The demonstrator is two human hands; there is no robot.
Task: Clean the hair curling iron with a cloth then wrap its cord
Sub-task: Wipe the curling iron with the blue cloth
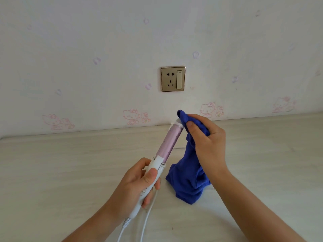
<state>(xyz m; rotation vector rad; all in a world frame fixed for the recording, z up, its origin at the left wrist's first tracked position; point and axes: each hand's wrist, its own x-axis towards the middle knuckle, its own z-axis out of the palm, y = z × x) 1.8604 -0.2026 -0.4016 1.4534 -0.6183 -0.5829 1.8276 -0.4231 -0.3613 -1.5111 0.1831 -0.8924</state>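
our left hand [138, 182] grips the white plastic handle of the curling iron [168, 144], thumb lying along the top, holding its pink perforated metal barrel tilted up and away above the pale wood-grain tabletop [70, 163]. our right hand [205, 137] pinches the blue microfibre cloth [187, 179] around the barrel's white tip; the rest of the cloth hangs down to the table. the thin white cord [147, 215] trails from the handle toward us. a gold-framed wall socket [173, 78] sits on the wall behind.

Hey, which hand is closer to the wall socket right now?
Right. The right hand, gripping the blue cloth at the curling iron tip, is below the wall socket, slightly right of it. The left hand grips the handle, lower and further left.
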